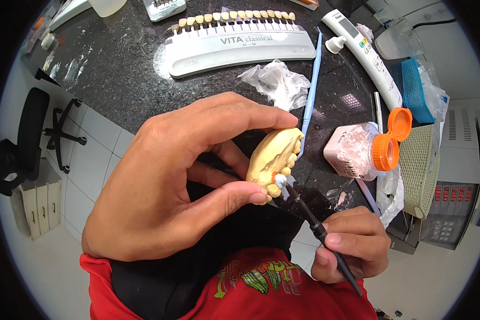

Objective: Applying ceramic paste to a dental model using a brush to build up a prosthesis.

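Observation:
My left hand grips a yellowish dental cast between thumb and fingers, holding it up over the near edge of the bench. A row of teeth runs along the cast's right side. One tooth there is whitish-blue, with a small orange-red patch beside it. My right hand pinches a thin black-handled brush, slanted up to the left. The brush's dark tip is at the whitish tooth; whether it touches is too small to tell.
A tooth shade guide lies at the back. Crumpled tissue and a light-blue stick are behind the cast. To the right are a tilted powder jar with its orange lid up, a white remote control, a blue basket and a cream basket.

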A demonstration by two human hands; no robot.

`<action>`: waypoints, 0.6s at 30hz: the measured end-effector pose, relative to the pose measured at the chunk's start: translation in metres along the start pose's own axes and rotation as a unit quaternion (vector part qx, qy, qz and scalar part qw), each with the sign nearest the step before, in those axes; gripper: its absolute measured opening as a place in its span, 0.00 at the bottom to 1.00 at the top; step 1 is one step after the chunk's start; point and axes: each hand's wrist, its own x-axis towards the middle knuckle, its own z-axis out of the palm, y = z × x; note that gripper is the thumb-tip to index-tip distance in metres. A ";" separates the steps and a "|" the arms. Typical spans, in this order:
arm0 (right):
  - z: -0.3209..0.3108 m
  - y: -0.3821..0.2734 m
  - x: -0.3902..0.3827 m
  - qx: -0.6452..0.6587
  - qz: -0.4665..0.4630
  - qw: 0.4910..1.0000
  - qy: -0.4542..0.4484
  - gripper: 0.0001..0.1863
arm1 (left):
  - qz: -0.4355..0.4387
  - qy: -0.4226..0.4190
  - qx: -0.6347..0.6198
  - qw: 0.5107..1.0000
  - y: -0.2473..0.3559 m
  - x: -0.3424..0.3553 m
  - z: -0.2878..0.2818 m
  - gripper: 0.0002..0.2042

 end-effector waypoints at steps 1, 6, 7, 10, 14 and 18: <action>0.000 -0.001 0.001 -0.004 0.001 1.000 -0.001 0.14 | 0.001 -0.001 0.000 1.000 0.001 0.000 0.000 0.27; 0.000 -0.001 0.000 -0.006 0.004 1.000 0.005 0.14 | -0.005 0.001 0.001 1.000 0.001 0.000 0.001 0.28; 0.001 -0.001 -0.001 -0.003 0.003 1.000 0.015 0.14 | -0.006 0.002 0.002 1.000 0.000 -0.001 0.001 0.28; 0.002 0.001 -0.002 0.007 0.007 1.000 0.020 0.13 | -0.006 0.001 0.001 1.000 -0.002 -0.001 0.000 0.28; 0.000 -0.001 -0.002 0.001 0.006 1.000 0.013 0.13 | -0.006 -0.002 0.002 1.000 0.001 -0.001 0.000 0.28; 0.000 -0.001 0.000 -0.002 0.009 1.000 0.003 0.13 | -0.012 -0.004 0.000 1.000 0.001 0.000 0.000 0.27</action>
